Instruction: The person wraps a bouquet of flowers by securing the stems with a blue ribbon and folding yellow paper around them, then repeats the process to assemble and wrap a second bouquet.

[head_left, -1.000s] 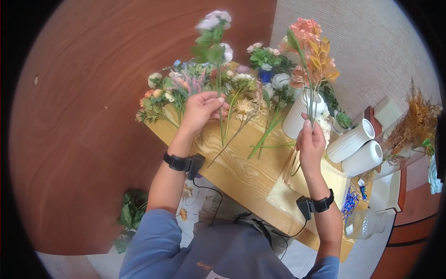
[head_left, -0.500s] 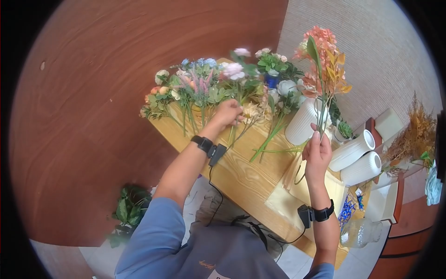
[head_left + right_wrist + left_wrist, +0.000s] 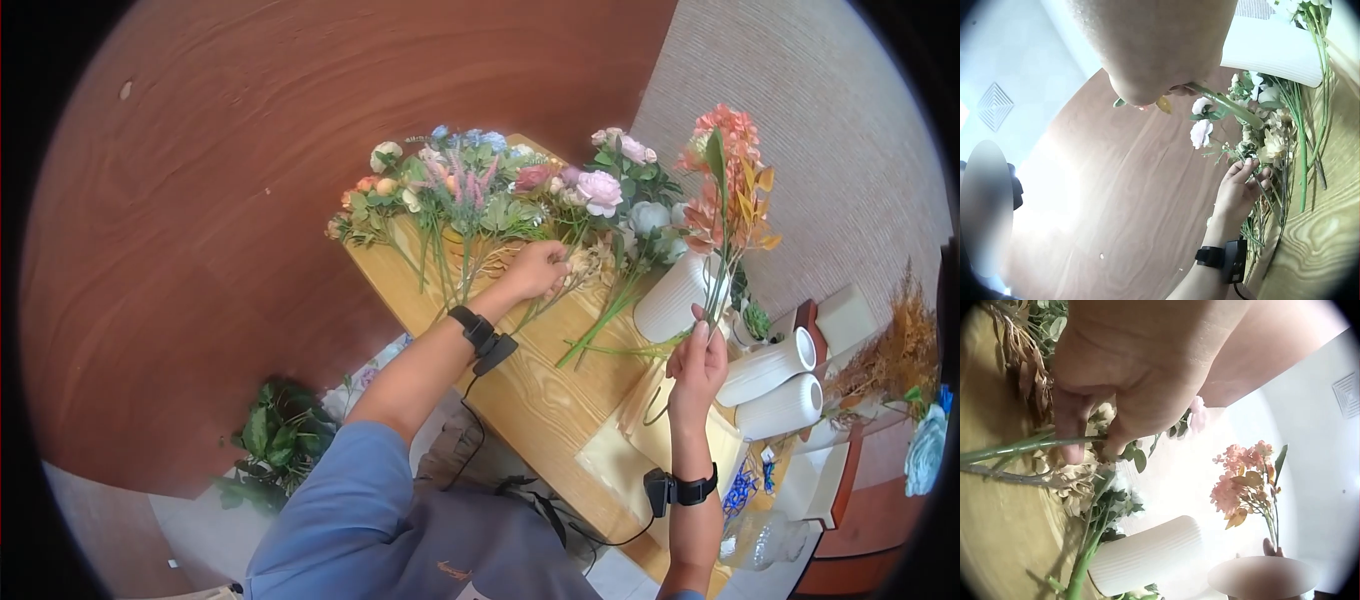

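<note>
My left hand [image 3: 538, 270] is low over the flowers on the table, its thumb and fingers pinching a green flower stem [image 3: 1016, 449]. Pale pink roses [image 3: 600, 192] stand just beyond that hand in the head view. Beside its fingertips lies a cream dried-looking flower [image 3: 1274, 145]. My right hand [image 3: 697, 365] is raised at the table's right side and grips a small bunch of stems. At their top are a coral hydrangea [image 3: 1234, 490], orange leaves [image 3: 748, 205] and one long green leaf [image 3: 716, 160].
Many artificial flowers, among them pink spikes [image 3: 462, 185] and a white rose [image 3: 650, 218], lie along the table's [image 3: 520, 375] far side. A ribbed white vase [image 3: 672, 300] stands behind the right hand; two more vases [image 3: 768, 367] lie to its right. A glass vase [image 3: 765, 540] is near the front corner.
My left hand has moved down and to the right, lowering the pale pink-white blooms among the table flowers. My right hand keeps its coral bunch; it sits lower in view as the head view shifts.
</note>
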A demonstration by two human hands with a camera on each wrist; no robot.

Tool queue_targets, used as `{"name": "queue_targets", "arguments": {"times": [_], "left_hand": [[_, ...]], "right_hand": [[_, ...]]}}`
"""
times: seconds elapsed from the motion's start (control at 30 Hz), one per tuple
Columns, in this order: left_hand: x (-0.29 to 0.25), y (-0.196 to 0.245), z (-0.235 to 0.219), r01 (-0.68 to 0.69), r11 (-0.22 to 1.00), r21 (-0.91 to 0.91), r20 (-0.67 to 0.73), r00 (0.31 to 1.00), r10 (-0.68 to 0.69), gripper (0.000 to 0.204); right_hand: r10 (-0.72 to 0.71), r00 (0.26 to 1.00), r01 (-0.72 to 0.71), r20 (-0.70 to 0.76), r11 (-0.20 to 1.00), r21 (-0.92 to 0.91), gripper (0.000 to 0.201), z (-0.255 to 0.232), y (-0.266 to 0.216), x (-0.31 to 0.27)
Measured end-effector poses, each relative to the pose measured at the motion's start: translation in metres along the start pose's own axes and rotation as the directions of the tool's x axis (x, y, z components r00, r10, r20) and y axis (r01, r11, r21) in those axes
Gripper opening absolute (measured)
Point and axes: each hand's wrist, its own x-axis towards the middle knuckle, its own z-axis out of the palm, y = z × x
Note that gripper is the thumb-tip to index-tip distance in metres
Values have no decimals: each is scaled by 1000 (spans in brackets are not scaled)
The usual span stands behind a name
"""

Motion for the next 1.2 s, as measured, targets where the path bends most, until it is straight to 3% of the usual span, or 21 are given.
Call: {"name": "queue_targets", "arguments": {"times": [0.07, 0.13, 0.27, 0.43, 0.47, 0.53, 0.6, 0.67, 0.77, 0.8, 0.87, 0.9, 0.93, 1.0, 1.03, 1.07, 1.2], "left_hand": [[-5, 11, -5, -12, 999, 30, -21, 1000, 12, 14], [-8, 21, -14, -177, 984, -26, -149, 974, 172, 14], [0, 52, -53, -121, 991, -55, -306, 947, 98, 16], [56, 11, -108, -111, 994, 24, -455, 884, 109, 14], [73, -14, -118, -76, 976, 203, -448, 879, 162, 14], [92, -40, -133, 2, 862, 507, -395, 890, 230, 18], [79, -27, -120, 31, 777, 629, -344, 907, 243, 22], [52, 4, -110, 133, 461, 877, -315, 885, 344, 30], [23, 49, -87, 136, 361, 922, -286, 870, 402, 34], [13, 61, -75, 2, 501, 866, -257, 860, 442, 31], [-17, 93, -43, -164, 825, 541, -137, 951, 279, 30], [-29, 103, -24, -11, 964, 265, -36, 999, 21, 30], [-27, 89, -7, -146, 982, 123, 127, 983, 131, 33], [-47, 87, 28, -180, 977, -114, 305, 930, 207, 38], [-54, 82, 45, -159, 937, -312, 316, 912, 260, 33], [-61, 80, 56, -135, 913, -386, 303, 916, 264, 28], [-72, 69, 69, -101, 855, -509, 141, 970, 199, 22]], "right_hand": [[0, 1000, 0, -6, 1000, -4, 36, 0, 2, 1], [2, 1000, -2, -2, 1000, 0, 35, 0, 1, 1], [-9, 1000, 9, 1, 1000, -11, 35, 0, 1, 0], [3, 1000, -3, -2, 1000, 23, 35, -2, -1, -2], [18, 1000, -18, 2, 1000, 20, 34, -3, -1, -2], [6, 1000, -6, 12, 1000, 4, 34, -3, -3, -2], [7, 1000, -7, 31, 1000, -5, 34, -2, -5, -2], [10, 999, -10, 32, 1000, -2, 34, -2, -4, -1], [29, 998, -30, 57, 999, 15, 34, 1, 0, 0], [37, 997, -39, 71, 999, 26, 35, 4, 1, 1], [44, 994, -50, 97, 997, 57, 36, 11, 5, 5], [52, 994, -58, 98, 997, 59, 36, 16, 8, 6], [57, 992, -66, 113, 995, 77, 36, 24, 10, 5], [60, 986, -73, 154, 994, 81, 35, 35, 22, 4], [62, 986, -76, 156, 994, 81, 35, 40, 29, 1], [77, 982, -92, 170, 993, 77, 33, 46, 34, -2], [102, 978, -119, 184, 989, 83, 33, 52, 43, -11]]}}
